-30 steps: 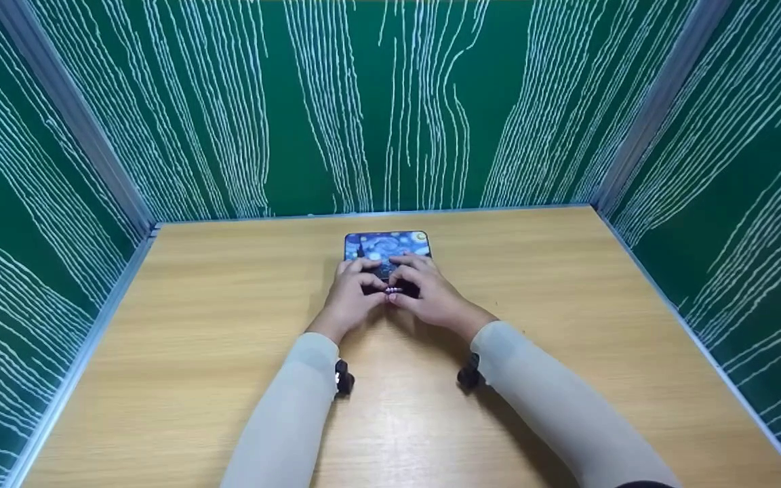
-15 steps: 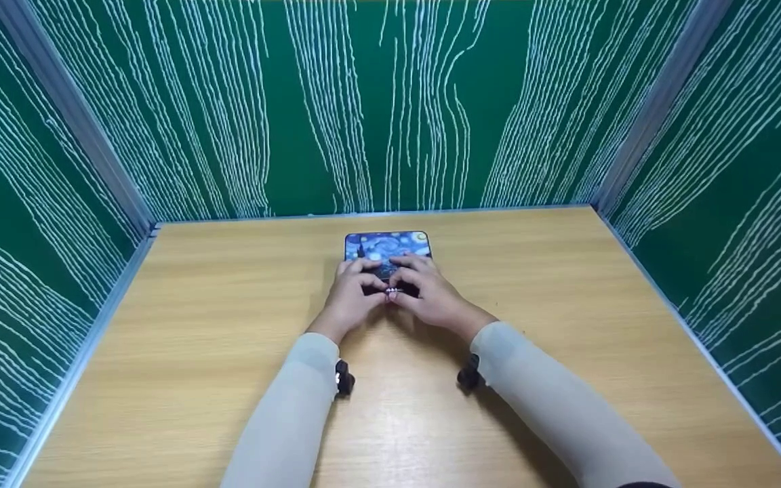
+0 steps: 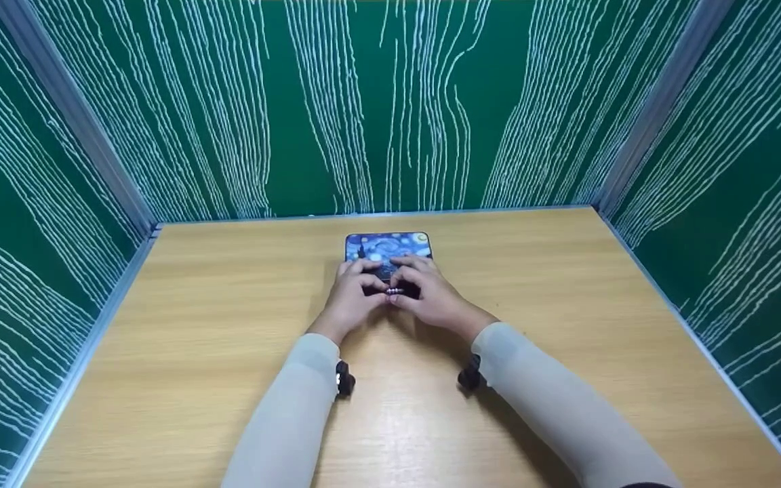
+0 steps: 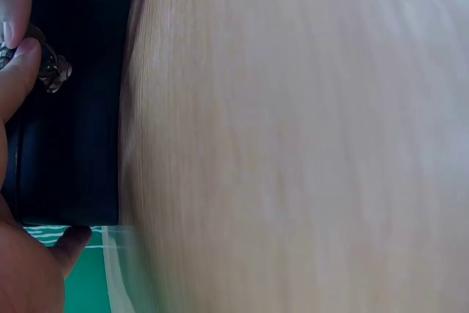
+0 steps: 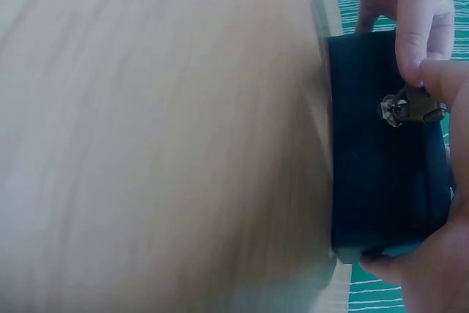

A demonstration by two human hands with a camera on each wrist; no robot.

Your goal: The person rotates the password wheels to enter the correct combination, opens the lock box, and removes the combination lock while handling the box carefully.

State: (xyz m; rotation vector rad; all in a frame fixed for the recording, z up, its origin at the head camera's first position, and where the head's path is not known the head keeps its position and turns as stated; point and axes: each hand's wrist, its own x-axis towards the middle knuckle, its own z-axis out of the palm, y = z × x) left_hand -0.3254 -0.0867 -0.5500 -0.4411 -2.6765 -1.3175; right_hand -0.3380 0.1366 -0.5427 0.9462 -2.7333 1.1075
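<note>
A box [image 3: 384, 245] with a blue swirling night-sky picture on its lid stands near the back of the table. Its dark front [image 4: 73, 137] carries a metal latch [image 5: 391, 110]. From that latch hangs a small combination padlock [image 5: 421, 108] with a row of dials, partly covered by fingers. My left hand [image 3: 353, 298] pinches the padlock from the left with thumb and index finger, its other fingers reaching over the lid and side. My right hand [image 3: 434, 295] mirrors it from the right, thumb and index finger on the padlock.
The wooden table [image 3: 228, 339] stretches around the box on every side. Green walls [image 3: 309, 135] with white wavy lines enclose it at the back and sides, joined by grey metal posts [image 3: 662, 102].
Both hands and the box keep their places. Only small shifts of the fingertips at the padlock's dials show.
</note>
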